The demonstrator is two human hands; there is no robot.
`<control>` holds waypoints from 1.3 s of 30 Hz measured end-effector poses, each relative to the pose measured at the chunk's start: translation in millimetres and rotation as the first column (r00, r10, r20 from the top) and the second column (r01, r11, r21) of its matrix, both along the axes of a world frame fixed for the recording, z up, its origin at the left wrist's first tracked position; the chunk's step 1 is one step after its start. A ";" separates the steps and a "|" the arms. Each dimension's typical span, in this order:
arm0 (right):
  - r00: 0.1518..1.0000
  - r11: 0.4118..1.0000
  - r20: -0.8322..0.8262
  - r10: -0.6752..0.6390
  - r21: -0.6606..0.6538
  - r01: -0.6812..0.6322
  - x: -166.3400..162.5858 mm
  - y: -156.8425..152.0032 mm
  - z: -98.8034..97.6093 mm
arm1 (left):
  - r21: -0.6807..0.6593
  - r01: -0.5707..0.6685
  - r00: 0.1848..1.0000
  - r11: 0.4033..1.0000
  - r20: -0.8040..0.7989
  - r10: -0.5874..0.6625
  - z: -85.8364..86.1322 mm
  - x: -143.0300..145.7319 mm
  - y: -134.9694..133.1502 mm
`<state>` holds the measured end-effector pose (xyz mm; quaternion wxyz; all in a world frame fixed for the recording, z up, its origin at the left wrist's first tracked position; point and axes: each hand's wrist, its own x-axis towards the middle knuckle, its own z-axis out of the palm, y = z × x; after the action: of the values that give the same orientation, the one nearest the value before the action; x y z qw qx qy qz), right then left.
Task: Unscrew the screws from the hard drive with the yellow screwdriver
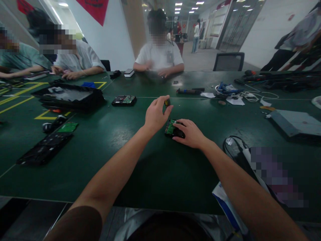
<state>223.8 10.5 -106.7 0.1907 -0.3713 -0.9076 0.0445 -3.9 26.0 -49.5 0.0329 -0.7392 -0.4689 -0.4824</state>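
Observation:
My left hand [157, 113] is raised just above the table, thumb and fingers closed on a small black and yellow piece [167, 102] whose kind I cannot make out. Directly below and to the right lies a hard drive [170, 128], black with a green circuit board on top. My right hand [189, 133] grips its right side, thumb along the near edge and fingers over the board. A second black drive [124, 100] with a green board lies apart on the table, up and left of my left hand.
On the left are a black tray [70, 95], a loose green board [68, 127] and a black panel [45, 149]. A dark tool [190, 91], cables [250, 96] and a grey metal box [296, 122] lie right. A person [159, 55] sits across the green table [155, 180].

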 end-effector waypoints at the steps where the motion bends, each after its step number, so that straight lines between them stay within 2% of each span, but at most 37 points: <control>1: 1.000 1.000 0.002 0.001 -0.003 -0.001 0.0 -0.1 0.6 | -0.010 -0.001 1.000 1.000 0.008 0.001 -0.6 0.1 0.2; 9: 1.000 1.000 0.013 -0.001 0.003 0.001 0.4 0.5 -0.1 | -0.051 -0.035 0.994 0.998 0.106 0.040 2.1 0.3 -0.5; 17: 1.000 1.000 -0.009 0.011 0.004 -0.011 0.3 2.0 -2.4 | -0.132 -0.052 0.995 0.990 0.080 0.063 8.3 0.7 -4.1; 20: 1.000 1.000 0.001 0.008 0.008 -0.008 0.5 2.2 -2.8 | -0.104 -0.017 0.998 0.994 0.052 0.022 7.5 0.8 -3.5; 25: 1.000 1.000 0.003 -0.002 0.011 0.001 0.1 2.0 -2.9 | 0.023 0.036 0.999 0.999 0.008 -0.036 6.3 1.1 -2.7; 39: 1.000 1.000 -0.006 -0.001 0.005 0.001 1.2 0.8 -3.0 | 0.026 0.064 0.998 0.998 0.023 -0.065 6.5 2.8 -4.1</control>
<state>225.0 11.3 -109.7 0.1945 -0.3710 -0.9070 0.0434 -1.1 21.8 -42.9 0.0207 -0.7476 -0.4391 -0.4979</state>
